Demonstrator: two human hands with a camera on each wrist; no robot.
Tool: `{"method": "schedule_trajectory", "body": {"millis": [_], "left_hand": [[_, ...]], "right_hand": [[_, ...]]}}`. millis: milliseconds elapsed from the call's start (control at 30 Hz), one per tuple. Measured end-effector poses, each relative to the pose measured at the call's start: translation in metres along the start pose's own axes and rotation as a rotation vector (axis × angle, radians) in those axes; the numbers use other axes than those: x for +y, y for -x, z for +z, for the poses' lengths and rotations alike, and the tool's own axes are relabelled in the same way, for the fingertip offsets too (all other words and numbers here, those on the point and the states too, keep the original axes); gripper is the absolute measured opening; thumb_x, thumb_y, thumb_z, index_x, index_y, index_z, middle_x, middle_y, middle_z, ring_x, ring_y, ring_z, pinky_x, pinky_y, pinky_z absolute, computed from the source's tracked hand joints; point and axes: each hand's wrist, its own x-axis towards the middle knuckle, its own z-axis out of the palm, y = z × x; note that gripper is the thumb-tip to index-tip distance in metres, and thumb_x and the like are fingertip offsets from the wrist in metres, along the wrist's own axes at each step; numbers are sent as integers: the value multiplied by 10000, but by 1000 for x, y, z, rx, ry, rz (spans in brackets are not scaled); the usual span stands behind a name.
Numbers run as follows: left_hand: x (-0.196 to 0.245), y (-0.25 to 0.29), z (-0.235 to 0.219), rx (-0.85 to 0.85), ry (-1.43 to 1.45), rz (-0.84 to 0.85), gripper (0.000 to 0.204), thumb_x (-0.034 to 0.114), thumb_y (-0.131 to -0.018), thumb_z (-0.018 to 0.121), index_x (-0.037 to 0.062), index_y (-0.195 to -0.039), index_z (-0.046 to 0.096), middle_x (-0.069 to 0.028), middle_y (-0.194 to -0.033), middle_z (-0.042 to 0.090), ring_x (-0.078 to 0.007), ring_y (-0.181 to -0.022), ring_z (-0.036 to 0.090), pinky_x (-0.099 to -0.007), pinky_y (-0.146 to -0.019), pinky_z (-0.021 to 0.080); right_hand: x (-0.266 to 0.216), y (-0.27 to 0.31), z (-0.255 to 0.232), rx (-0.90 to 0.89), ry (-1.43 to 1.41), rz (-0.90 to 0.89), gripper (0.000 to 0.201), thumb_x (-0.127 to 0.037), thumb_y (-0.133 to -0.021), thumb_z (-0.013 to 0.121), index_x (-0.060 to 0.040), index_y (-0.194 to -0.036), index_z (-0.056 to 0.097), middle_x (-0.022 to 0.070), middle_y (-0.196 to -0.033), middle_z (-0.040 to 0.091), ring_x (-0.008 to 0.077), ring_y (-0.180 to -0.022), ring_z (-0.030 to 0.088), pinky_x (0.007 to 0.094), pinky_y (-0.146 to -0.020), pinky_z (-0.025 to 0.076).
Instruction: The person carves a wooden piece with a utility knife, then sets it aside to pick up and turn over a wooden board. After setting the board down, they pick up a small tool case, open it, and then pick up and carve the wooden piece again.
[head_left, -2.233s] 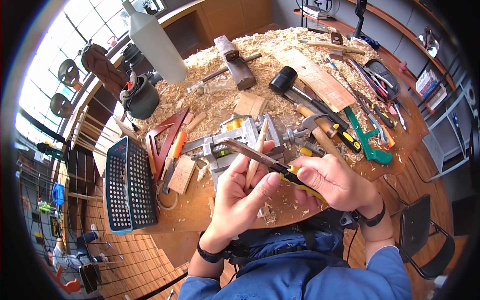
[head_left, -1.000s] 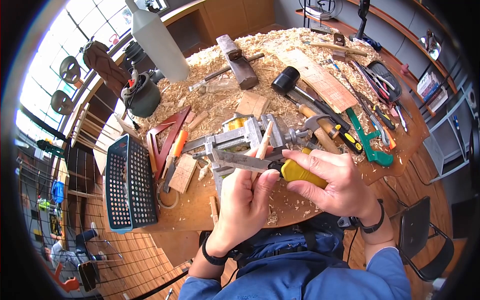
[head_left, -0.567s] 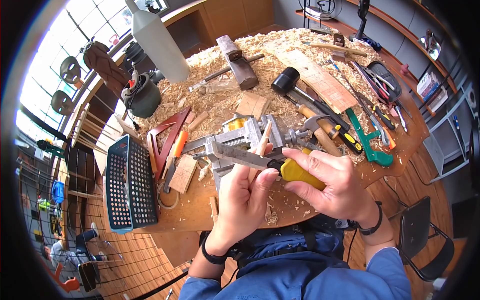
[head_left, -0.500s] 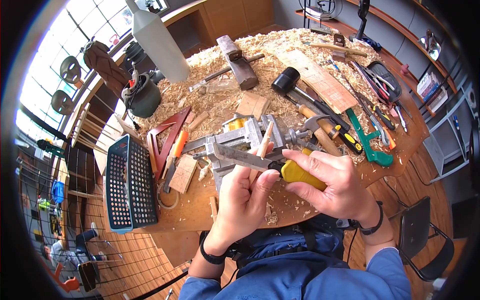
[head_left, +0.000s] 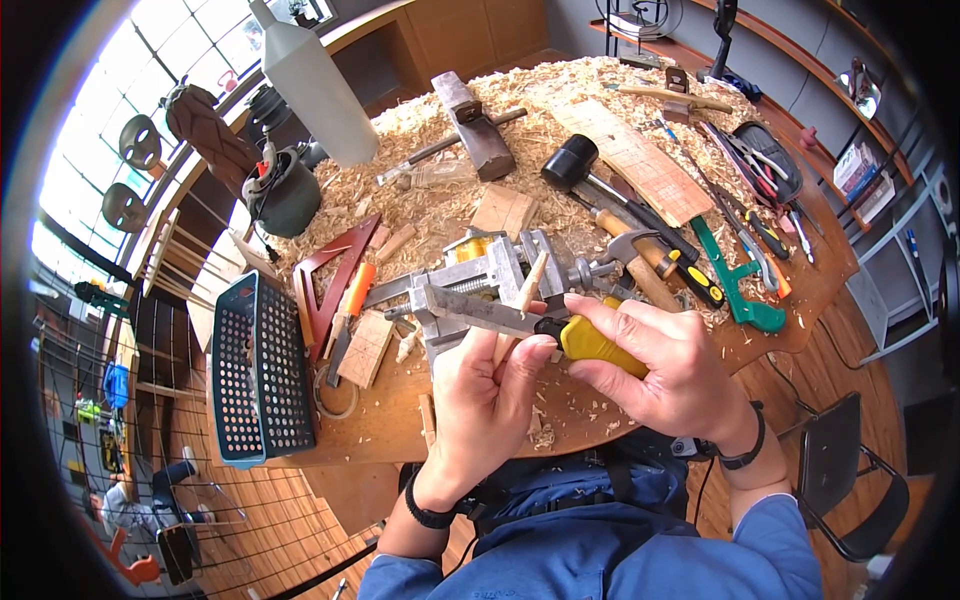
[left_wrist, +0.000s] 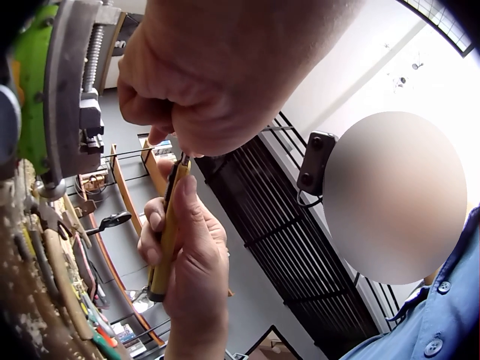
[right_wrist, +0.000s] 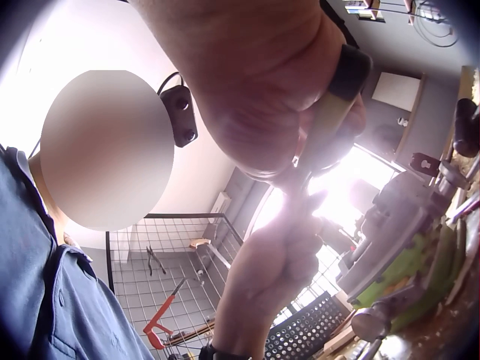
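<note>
In the head view my left hand (head_left: 478, 400) grips a slim wooden stick (head_left: 533, 283) whose pale pointed end rises above the fingers. My right hand (head_left: 668, 372) holds a knife by its yellow handle (head_left: 596, 346), and the flat grey blade (head_left: 475, 309) lies across the stick. The left thumb rests near the blade's base. The right wrist view shows the handle (right_wrist: 328, 120) in the right hand; glare hides the blade. In the left wrist view the right hand (left_wrist: 193, 262) has its fingers round the handle.
Beyond the hands stands a metal vise (head_left: 480, 272). To the left are a perforated basket (head_left: 262, 370), a red square (head_left: 335, 275) and an orange-handled knife (head_left: 357, 292). On the right lie a mallet (head_left: 570, 162), a hammer (head_left: 645, 262) and a green saw (head_left: 735, 285). Shavings cover the bench's back.
Since the earliest frame the blade has turned flatter across the stick and the right grip has shifted. Most recently the stick's tip has tilted slightly and sits lower.
</note>
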Motion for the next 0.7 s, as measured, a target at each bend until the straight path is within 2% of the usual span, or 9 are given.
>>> {"method": "schedule_trajectory", "body": {"millis": [100,200,267,300,367,467,600,667,700], "left_hand": [[3,1,-2,-5,-38,-69,217,125,-1023,669,-60,-1136,692,-7,-908,704,-24,-780,519,-202,-687,457],[-3,1,-1,-6,69,-98,259,147,-1030,667,-65,-1177,681,8,-926,686,-14,-779,490,-195,-685,436],[-5,0,-3,-83,131,-6,383,96,-1032,648,-58,-1377,583,-64,-1013,732,-54,-913,588,-233,-819,502],[-5,1,-3,-82,132,-6,383,96,-1032,648,-58,-1377,583,-64,-1013,732,-54,-913,588,-233,-819,502],[-5,2,-3,-129,243,-78,465,88,-1046,620,-87,-1459,498,-106,-1199,699,-79,-1056,579,-234,-929,477],[-6,3,-4,-155,284,-108,483,79,-1050,608,-95,-1479,472,-126,-1277,673,-89,-1123,566,-241,-971,463],[-5,1,-2,-126,238,-32,448,81,-1043,622,-87,-1445,515,-115,-1229,694,-83,-1068,583,-236,-928,482],[-9,3,2,-48,173,-32,393,78,-1027,648,-74,-1383,578,-75,-1053,726,-61,-916,591,-223,-812,501],[-9,2,2,-48,173,-32,393,78,-1027,648,-74,-1383,578,-75,-1053,726,-61,-916,591,-223,-812,501]], "right_hand": [[1,0,3,18,-11,0,554,-248,-862,827,11,-1322,659,140,-823,666,299,-641,663,379,-554,512],[0,0,2,11,-16,12,556,-240,-860,830,4,-1329,657,140,-818,667,299,-642,661,379,-560,514],[1,0,2,5,-33,-2,554,-239,-860,829,-1,-1330,658,140,-816,668,300,-644,662,380,-563,515],[1,-1,2,-2,-49,-14,552,-238,-861,828,-7,-1332,659,140,-814,669,302,-646,664,381,-566,516],[2,-1,2,-5,-52,-14,550,-238,-861,828,-12,-1333,660,140,-814,671,303,-648,664,383,-568,518],[3,-1,2,-10,-58,-17,546,-241,-862,826,-18,-1333,662,141,-816,674,306,-650,666,386,-570,520],[2,-1,1,-16,-38,-13,539,-250,-867,821,-18,-1327,665,142,-816,675,305,-651,669,388,-570,522],[2,0,1,-11,-30,-10,537,-251,-868,819,-16,-1326,664,142,-817,675,304,-650,669,387,-568,522],[2,0,1,-8,-22,-8,536,-252,-870,817,-13,-1325,664,142,-818,675,304,-650,669,386,-566,521]]}}
